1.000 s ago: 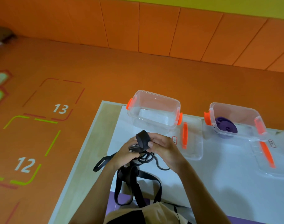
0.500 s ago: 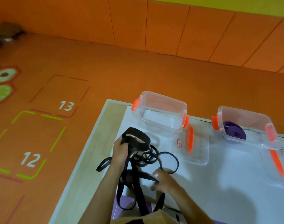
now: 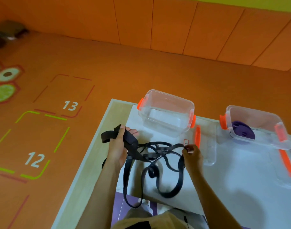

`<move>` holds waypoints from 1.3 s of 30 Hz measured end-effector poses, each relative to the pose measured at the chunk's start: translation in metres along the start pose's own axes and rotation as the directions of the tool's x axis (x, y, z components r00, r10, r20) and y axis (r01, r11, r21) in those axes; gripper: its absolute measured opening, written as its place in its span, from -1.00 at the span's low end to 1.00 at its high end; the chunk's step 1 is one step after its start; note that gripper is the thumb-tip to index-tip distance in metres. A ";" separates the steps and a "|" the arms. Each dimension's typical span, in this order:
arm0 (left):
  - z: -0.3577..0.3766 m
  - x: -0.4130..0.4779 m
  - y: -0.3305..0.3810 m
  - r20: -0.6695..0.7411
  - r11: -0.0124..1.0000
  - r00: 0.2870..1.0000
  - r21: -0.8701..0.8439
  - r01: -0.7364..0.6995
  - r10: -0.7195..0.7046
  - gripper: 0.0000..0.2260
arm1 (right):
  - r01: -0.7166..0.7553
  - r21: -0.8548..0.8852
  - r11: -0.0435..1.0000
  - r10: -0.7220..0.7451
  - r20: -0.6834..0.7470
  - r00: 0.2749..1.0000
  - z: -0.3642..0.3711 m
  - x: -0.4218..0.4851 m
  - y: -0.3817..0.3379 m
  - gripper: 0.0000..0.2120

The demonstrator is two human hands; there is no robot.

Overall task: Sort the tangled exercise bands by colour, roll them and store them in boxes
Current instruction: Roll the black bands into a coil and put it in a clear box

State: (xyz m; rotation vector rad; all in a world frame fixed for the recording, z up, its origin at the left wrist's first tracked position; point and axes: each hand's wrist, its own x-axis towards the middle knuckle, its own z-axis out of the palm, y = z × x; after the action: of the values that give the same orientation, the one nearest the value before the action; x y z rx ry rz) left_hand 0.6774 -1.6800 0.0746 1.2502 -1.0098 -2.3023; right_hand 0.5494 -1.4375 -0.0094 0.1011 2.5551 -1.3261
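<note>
Head view: the left hand (image 3: pixel 116 148) grips one end of the black bands (image 3: pixel 132 146) while the right hand (image 3: pixel 192 156) pinches a loop, the tangle strung left-to-right between them, just near the empty box (image 3: pixel 166 96).

1. The left hand (image 3: pixel 117 147) is held up, with its fingers curled round a black band (image 3: pixel 131 144).
2. The right hand (image 3: pixel 193 154) pinches one strand between its fingertips.
3. Both bare forearms reach forward.
</note>
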 end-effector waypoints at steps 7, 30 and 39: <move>0.010 0.003 0.005 0.097 0.999 0.995 0.028 -0.032 0.029 -0.71 | 0.213 -0.117 0.970 -0.155 0.379 0.912 0.007 -0.001 -0.008 -0.52; -0.010 -0.027 0.045 0.114 0.978 0.972 -0.043 -0.203 0.206 -0.79 | -0.299 0.448 0.842 0.237 0.191 0.953 -0.011 0.009 -0.034 -0.82; 0.025 -0.036 0.074 0.248 0.943 0.911 -0.133 -0.306 0.330 -0.71 | -0.083 0.667 0.740 0.020 0.101 0.995 -0.092 -0.012 -0.081 -0.82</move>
State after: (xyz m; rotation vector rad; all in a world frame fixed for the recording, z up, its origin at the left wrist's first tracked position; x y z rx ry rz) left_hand 0.6734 -1.6992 0.1580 0.6869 -1.0893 -2.2621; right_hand 0.5281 -1.4091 0.1081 0.2392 1.8544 -2.1122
